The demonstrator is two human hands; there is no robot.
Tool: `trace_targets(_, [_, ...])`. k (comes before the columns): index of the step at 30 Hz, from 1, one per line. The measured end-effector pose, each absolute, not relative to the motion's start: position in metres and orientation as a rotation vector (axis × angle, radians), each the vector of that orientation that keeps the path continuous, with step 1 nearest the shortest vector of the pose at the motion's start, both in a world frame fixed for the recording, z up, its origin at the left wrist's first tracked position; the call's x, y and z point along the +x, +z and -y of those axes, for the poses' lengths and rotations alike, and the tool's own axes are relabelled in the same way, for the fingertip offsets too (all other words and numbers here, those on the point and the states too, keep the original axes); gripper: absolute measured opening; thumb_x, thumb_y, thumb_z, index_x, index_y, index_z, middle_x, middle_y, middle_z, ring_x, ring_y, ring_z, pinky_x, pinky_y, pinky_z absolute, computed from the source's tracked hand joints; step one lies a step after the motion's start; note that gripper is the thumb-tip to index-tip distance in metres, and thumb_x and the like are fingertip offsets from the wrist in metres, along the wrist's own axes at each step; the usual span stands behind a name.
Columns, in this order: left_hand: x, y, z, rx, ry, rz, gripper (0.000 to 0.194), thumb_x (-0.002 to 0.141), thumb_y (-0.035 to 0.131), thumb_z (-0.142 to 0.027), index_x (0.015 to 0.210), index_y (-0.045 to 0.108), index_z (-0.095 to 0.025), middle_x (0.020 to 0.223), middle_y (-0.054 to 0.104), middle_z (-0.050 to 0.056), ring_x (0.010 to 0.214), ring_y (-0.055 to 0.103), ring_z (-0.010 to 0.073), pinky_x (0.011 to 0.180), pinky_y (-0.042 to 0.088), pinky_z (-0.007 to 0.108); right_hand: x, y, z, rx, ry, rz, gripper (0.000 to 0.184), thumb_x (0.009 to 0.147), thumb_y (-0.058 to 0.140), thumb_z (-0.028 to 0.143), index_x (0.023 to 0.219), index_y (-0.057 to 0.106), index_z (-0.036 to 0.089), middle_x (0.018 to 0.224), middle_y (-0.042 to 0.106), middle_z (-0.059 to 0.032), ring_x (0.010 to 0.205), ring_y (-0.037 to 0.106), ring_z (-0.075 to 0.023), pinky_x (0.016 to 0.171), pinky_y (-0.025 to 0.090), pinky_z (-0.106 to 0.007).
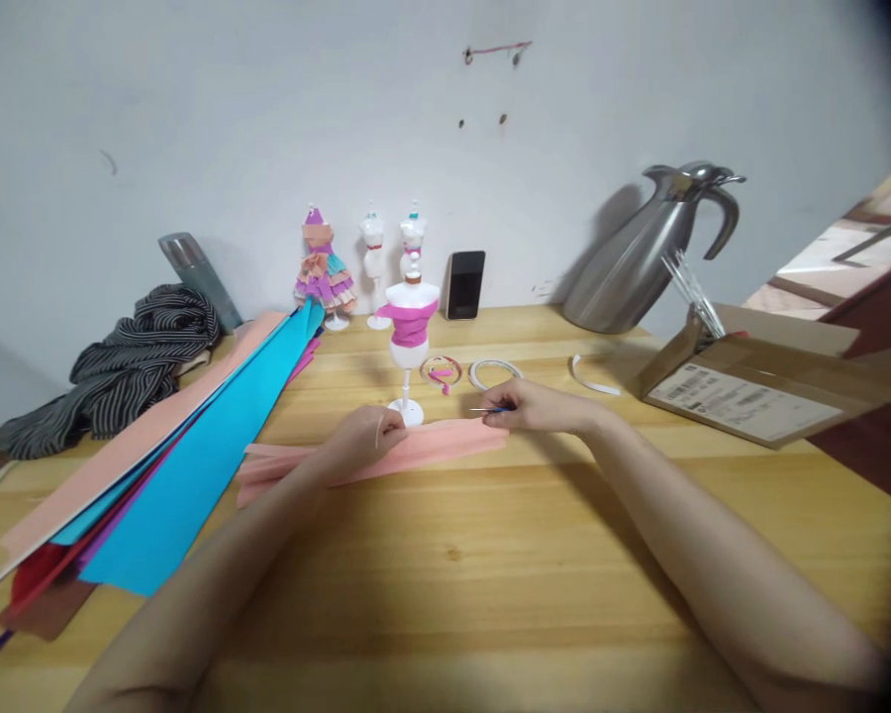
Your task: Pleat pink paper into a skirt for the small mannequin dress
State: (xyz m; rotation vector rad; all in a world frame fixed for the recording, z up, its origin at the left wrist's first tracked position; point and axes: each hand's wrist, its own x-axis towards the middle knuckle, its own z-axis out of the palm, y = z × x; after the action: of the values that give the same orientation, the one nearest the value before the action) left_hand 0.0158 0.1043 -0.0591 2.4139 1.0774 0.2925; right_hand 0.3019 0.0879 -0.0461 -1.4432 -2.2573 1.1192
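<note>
The soft pink paper lies long and folded on the wooden worktop, just in front of a small white doll stand with a bright pink top; the left hand is curled nearly closed and pinches the paper's upper edge near the middle; the right hand is pinched closed on the paper's right end, and a thin blue tool with a shiny tip pokes out of it to the left; behind the hands lie a red-and-white ring and a white ring; a black phone leans on the wall; a doll stand in a frilly dress is back there too; big colored sheets spread out on the left; a metal jug and an open brown box sit on the right.
</note>
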Motion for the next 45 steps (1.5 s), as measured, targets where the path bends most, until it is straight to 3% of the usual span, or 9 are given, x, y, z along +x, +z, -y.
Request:
trace_targets(6, [0.013, -0.056, -0.097, 2.432, 0.251, -1.094, 0.027, 0.081, 0.045, -0.022, 0.054, 0.041, -0.017, 0.053, 0.033, -0.004, 0.053, 0.029, 0.01, 0.053, 0.016, 0.028, 0.302, -0.045, -0.086, -1.396, 1.297, 2.279, 0.034, 0.075, 0.059, 0.049, 0.073, 0.058, 0.014, 0.068, 0.049, 0.0018, 0.064, 0.043, -0.0124, 0.062, 0.033, -0.027])
trace_targets(11, [0.016, -0.053, -0.089, 2.605, 0.095, -1.084, 0.025, 0.085, 0.043, -0.022, 0.062, 0.052, -0.017, 0.061, 0.053, 0.001, 0.057, 0.038, 0.0123, 0.054, 0.02, 0.027, 0.296, -0.044, -0.084, -1.418, 1.197, 2.391, 0.018, 0.075, 0.055, 0.031, 0.068, 0.053, 0.015, 0.066, 0.047, 0.0021, 0.064, 0.041, -0.0117, 0.061, 0.032, -0.026])
trace_targets(17, [0.023, -0.059, -0.088, 2.694, -0.119, -1.276, 0.028, 0.093, 0.04, -0.03, 0.082, 0.063, -0.018, 0.081, 0.069, 0.007, 0.071, 0.059, 0.0195, 0.058, 0.03, 0.028, 0.289, -0.048, -0.082, -1.477, 1.158, 2.533, 0.011, 0.068, 0.055, 0.022, 0.062, 0.048, 0.017, 0.06, 0.041, 0.0044, 0.059, 0.037, -0.01, 0.055, 0.028, -0.024])
trace_targets(23, [0.026, -0.065, -0.082, 2.723, -0.143, -1.397, 0.029, 0.095, 0.034, -0.026, 0.099, 0.061, -0.017, 0.085, 0.07, 0.01, 0.075, 0.065, 0.024, 0.062, 0.039, 0.03, 0.286, -0.048, -0.081, -1.482, 0.9, 2.509, 0.007, 0.071, 0.05, 0.019, 0.065, 0.047, 0.018, 0.063, 0.048, 0.0022, 0.06, 0.042, -0.0122, 0.056, 0.029, -0.025])
trace_targets(28, [0.028, -0.067, -0.076, 2.779, -0.066, -1.423, 0.028, 0.093, 0.038, -0.021, 0.118, 0.052, -0.018, 0.108, 0.065, 0.01, 0.085, 0.065, 0.0234, 0.062, 0.043, 0.029, 0.287, -0.055, -0.084, -1.486, 0.845, 2.52, 0.009, 0.071, 0.049, 0.017, 0.064, 0.045, 0.019, 0.063, 0.048, 0.0026, 0.06, 0.042, -0.0122, 0.056, 0.028, -0.025])
trace_targets(32, [0.03, -0.073, -0.074, 2.928, -0.076, -1.355, 0.025, 0.094, 0.037, -0.019, 0.111, 0.055, -0.017, 0.105, 0.062, 0.011, 0.088, 0.062, 0.0234, 0.063, 0.044, 0.03, 0.288, -0.058, -0.086, -1.487, 0.807, 2.554, 0.011, 0.071, 0.049, 0.016, 0.064, 0.041, 0.019, 0.063, 0.046, 0.0037, 0.061, 0.041, -0.0115, 0.057, 0.028, -0.024])
trace_targets(37, [0.032, -0.076, -0.072, 3.037, -0.098, -1.167, 0.027, 0.094, 0.044, -0.036, 0.096, 0.06, -0.014, 0.097, 0.063, 0.012, 0.092, 0.059, 0.0269, 0.074, 0.045, 0.036, 0.288, -0.055, -0.083, -1.565, 0.73, 2.558, 0.013, 0.069, 0.051, 0.016, 0.065, 0.039, 0.02, 0.063, 0.046, 0.0039, 0.06, 0.041, -0.0113, 0.056, 0.027, -0.024])
trace_targets(45, [0.03, -0.072, -0.068, 2.911, 0.013, -1.224, 0.033, 0.091, 0.049, -0.042, 0.101, 0.059, -0.012, 0.104, 0.062, 0.014, 0.097, 0.055, 0.0282, 0.081, 0.043, 0.038, 0.284, -0.052, -0.081, -1.621, 0.618, 2.61, 0.012, 0.062, 0.056, 0.012, 0.068, 0.049, 0.019, 0.067, 0.053, 0.002, 0.061, 0.045, -0.013, 0.055, 0.027, -0.025])
